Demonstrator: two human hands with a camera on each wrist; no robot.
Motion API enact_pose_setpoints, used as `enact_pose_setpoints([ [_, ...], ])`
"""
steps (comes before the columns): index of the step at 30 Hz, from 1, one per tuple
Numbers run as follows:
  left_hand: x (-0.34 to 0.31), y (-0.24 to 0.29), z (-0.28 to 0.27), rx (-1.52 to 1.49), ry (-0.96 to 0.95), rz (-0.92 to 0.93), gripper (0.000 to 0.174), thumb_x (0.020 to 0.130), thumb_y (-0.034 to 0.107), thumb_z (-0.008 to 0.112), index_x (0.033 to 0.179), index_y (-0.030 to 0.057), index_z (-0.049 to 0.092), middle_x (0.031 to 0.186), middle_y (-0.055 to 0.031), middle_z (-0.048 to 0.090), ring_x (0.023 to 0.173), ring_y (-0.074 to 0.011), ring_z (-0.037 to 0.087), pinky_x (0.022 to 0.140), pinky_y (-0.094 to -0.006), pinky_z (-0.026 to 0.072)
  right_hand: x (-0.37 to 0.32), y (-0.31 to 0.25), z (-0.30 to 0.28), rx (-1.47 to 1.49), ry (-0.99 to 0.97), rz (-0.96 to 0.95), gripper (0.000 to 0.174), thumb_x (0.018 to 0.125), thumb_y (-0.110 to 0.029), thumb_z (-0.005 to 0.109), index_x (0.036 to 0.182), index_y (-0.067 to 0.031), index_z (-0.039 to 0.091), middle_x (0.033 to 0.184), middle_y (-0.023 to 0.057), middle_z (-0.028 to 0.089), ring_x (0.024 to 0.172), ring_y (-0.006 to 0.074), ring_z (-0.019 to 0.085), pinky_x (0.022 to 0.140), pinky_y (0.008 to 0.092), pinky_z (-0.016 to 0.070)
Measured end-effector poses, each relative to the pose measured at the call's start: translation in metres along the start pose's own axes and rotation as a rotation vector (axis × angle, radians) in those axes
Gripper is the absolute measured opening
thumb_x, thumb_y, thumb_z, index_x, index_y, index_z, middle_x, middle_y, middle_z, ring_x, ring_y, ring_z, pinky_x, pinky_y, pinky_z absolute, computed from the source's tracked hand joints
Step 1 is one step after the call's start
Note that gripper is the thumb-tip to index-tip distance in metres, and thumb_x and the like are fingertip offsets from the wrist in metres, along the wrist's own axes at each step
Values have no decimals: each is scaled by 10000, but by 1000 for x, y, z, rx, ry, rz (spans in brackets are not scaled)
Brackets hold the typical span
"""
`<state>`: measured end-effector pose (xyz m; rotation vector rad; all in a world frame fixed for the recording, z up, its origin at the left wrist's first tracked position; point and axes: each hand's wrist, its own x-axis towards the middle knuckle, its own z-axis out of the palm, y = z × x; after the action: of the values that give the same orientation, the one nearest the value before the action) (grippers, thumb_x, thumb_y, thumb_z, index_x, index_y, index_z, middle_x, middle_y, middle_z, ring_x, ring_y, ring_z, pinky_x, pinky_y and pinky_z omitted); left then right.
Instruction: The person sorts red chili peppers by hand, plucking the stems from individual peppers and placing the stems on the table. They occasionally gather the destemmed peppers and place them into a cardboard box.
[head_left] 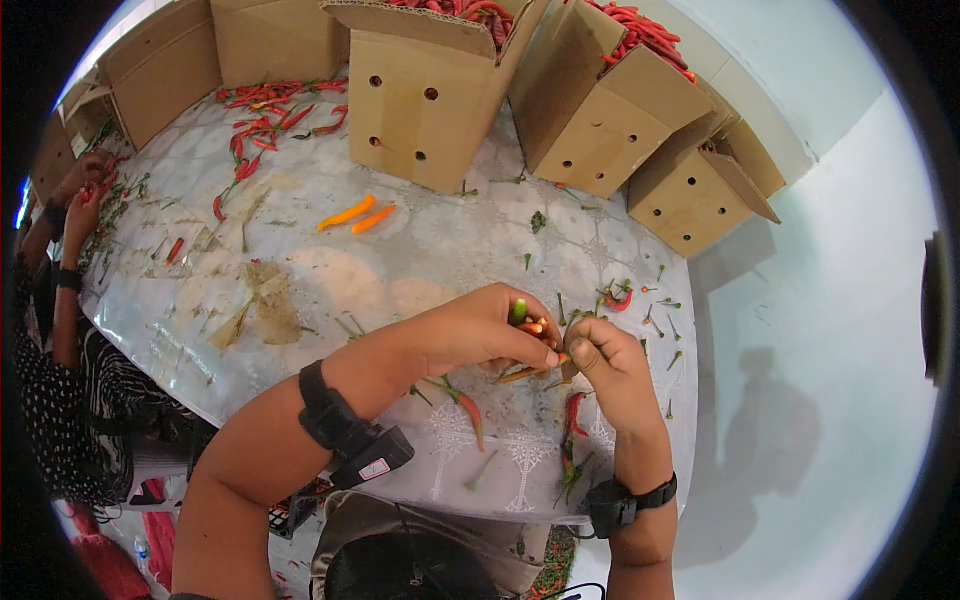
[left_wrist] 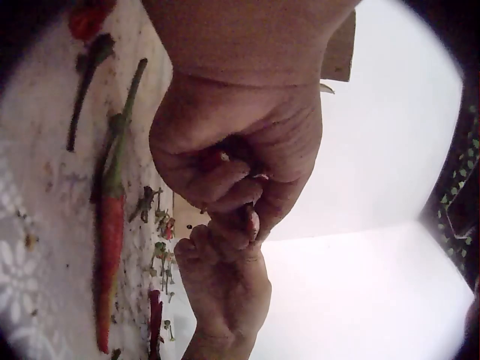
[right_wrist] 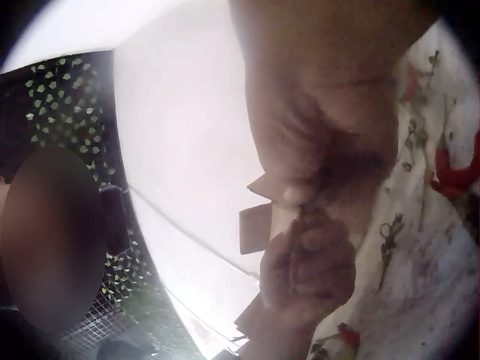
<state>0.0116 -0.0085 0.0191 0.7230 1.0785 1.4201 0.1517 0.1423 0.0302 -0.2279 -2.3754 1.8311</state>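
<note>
Several chili peppers (head_left: 534,326), orange, red and one green, are gripped in the curled fingers of my left hand (head_left: 495,330). Its thumb and fingertips hold one chili outward, and a pepper end (left_wrist: 253,223) shows there in the left wrist view. My right hand (head_left: 618,368) meets it tip to tip, thumb and fingers pinching at the end of that same chili; the pinched part is hidden between the fingertips. Below the hands on the table lie a red-green chili (head_left: 466,412) with a long stem and a dark red chili (head_left: 575,415).
Loose green stems (head_left: 655,325) and a curved red chili (head_left: 620,298) lie right of my hands. Two orange chilies (head_left: 347,213) lie farther back. Cardboard boxes (head_left: 415,110), some heaped with red chilies, line the far edge. Another person's hands (head_left: 85,190) work at the left.
</note>
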Motion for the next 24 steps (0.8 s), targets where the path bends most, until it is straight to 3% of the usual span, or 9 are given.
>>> enact_pose_setpoints([
  [5,1,0,-1,-24,-16,4,162,743,102,680,871,21,624,689,6,571,532,-40,468,435,-176,312,0,1,0,156,-4,59,241,904,-253,534,870,-15,546,731,-8,525,682,86,492,639,233,412],
  [8,7,-7,-4,-121,36,44,144,764,113,639,867,19,605,703,-27,574,522,-70,479,420,-188,323,-1,4,-3,122,172,52,199,878,-210,569,881,-11,557,733,-9,528,693,82,490,653,242,420],
  [12,9,-5,-19,-459,-15,22,117,785,133,595,851,40,567,696,-55,561,506,-115,488,388,-203,330,-1,-1,-20,-411,285,-39,185,741,-104,656,877,-2,582,737,48,554,723,168,539,686,288,438],
  [14,6,1,-13,-501,152,-24,119,798,158,590,849,58,552,677,-52,548,500,-118,487,378,-205,327,-6,-10,-21,-792,322,-101,233,656,-59,684,866,-7,597,744,85,563,748,231,560,698,316,445],
  [15,4,4,-10,-521,237,-47,121,805,171,587,848,66,545,667,-50,541,498,-119,486,373,-205,326,-9,-12,-25,-797,211,-46,244,633,-56,687,858,-13,602,751,98,562,759,255,558,703,326,443],
  [17,5,4,-11,-497,223,-45,106,814,164,592,851,78,542,668,-41,539,502,-110,487,377,-199,324,-15,-14,-37,-802,-11,65,267,589,-49,695,841,-25,612,766,123,561,781,304,553,713,347,440],
  [20,7,0,-12,-369,178,-37,105,825,158,608,848,88,532,673,-25,537,509,-94,486,386,-193,321,-18,-13,-44,-869,-182,-24,251,582,-48,699,820,-39,617,768,114,564,779,302,547,712,354,432],
  [24,6,0,-3,-266,197,-47,134,820,146,640,846,91,521,677,-3,522,506,-79,468,393,-192,304,-11,-1,-38,-855,-221,-127,253,581,-42,714,813,-37,613,755,103,568,770,280,545,706,343,430],
])
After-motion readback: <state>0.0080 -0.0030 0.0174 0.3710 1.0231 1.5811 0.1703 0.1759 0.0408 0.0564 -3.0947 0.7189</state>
